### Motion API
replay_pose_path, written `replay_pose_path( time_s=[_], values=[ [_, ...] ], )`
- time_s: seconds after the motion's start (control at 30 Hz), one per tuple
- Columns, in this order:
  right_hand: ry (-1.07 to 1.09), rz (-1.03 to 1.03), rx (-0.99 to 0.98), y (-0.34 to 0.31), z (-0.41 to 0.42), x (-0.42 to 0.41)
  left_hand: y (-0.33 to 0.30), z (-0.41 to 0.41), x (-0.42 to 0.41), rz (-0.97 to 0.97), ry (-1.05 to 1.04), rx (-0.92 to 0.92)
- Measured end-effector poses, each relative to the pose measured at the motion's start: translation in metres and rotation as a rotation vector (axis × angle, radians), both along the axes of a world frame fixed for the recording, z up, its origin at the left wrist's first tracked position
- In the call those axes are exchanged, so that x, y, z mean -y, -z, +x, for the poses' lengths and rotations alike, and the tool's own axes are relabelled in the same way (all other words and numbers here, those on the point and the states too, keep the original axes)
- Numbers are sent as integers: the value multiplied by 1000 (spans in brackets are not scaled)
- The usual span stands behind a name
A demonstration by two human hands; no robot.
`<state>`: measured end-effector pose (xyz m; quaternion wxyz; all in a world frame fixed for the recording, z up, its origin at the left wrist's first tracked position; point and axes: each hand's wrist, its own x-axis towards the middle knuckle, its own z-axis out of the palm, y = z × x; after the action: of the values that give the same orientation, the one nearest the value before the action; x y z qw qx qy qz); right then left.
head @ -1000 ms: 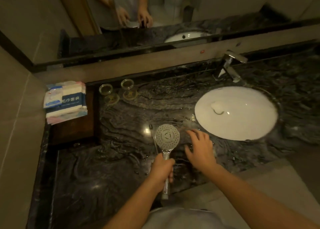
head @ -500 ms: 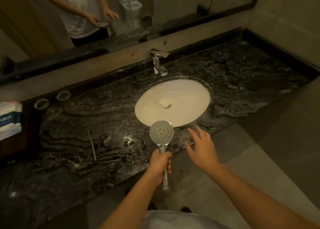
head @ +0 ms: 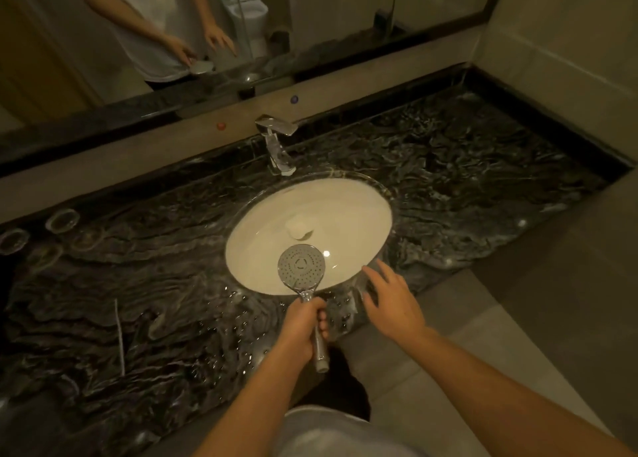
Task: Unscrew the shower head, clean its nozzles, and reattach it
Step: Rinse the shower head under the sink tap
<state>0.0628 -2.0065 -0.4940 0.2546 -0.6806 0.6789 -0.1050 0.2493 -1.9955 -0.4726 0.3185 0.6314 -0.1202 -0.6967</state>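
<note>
Shower head [head: 301, 266] above white sink [head: 345, 208] in dark marble counter [head: 483, 180].

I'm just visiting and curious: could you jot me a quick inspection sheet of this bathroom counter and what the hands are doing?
Surface: dark marble counter, wet with droplets near the front edge.
Job's things: shower head, detached, nozzle face up over the white sink.
Clutter: thin stick lying on the counter; glass cups at back left.
Hands: left hand grips the shower head's handle; right hand open, fingers spread, holds nothing.
Cables: nothing seen; no hose on the handle.
Surroundings: chrome faucet, mirror behind, tiled wall at right.
</note>
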Motion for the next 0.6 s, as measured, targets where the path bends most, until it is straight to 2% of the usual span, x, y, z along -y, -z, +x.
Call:
replay_pose_path(
  time_s=[0.17,0.3,0.6],
  values=[
    [-30,48,-20,-1,-15,58,6,-7,61,27,-139,-21],
    [-91,34,-17,-1,-13,107,8,-6,95,23,-171,-16],
    [-350,-147,-4,-35,35,252,8,-1,145,23,-245,19]
  ],
)
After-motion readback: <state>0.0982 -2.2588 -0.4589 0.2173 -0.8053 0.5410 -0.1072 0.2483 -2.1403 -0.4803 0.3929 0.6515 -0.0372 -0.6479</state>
